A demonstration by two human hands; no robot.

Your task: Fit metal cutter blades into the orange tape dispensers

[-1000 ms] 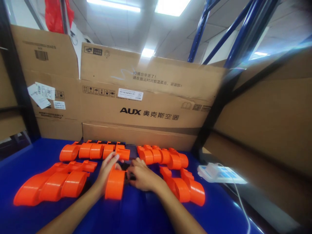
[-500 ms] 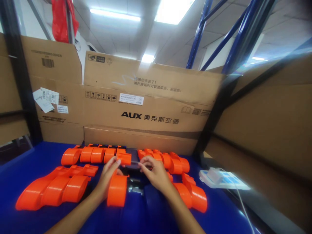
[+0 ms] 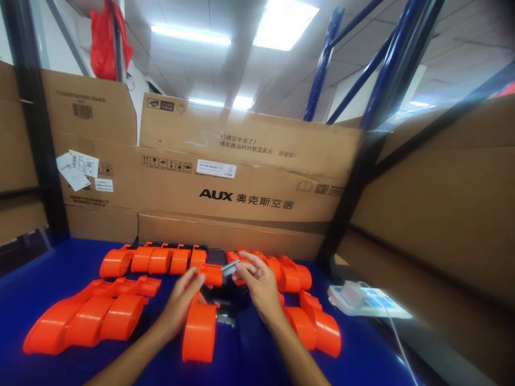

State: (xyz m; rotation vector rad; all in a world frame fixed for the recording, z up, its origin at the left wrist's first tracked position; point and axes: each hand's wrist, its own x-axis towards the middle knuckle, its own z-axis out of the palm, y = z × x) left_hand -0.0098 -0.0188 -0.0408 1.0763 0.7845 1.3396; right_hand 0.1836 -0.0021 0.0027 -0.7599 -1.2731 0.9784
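Note:
My left hand (image 3: 181, 303) grips an orange plastic housing (image 3: 200, 327) that lies lengthwise on the blue table (image 3: 48, 265), thumb and fingers near its small orange end block (image 3: 212, 274). My right hand (image 3: 257, 284) pinches a small grey metal piece (image 3: 230, 268) just above a dark part (image 3: 225, 295) at the housing's far end. Both hands meet at the table's middle.
Rows of orange housings lie at the back left (image 3: 155, 259), back right (image 3: 281, 268), front left (image 3: 88, 313) and right (image 3: 316, 321). A white device with a cable (image 3: 364, 297) sits at the right. Cardboard boxes (image 3: 245, 182) wall in the back and right side.
My right hand has risen from the dark part to hold the small grey piece up by the end block. The left hand stays on the orange housing. The view has tilted slightly.

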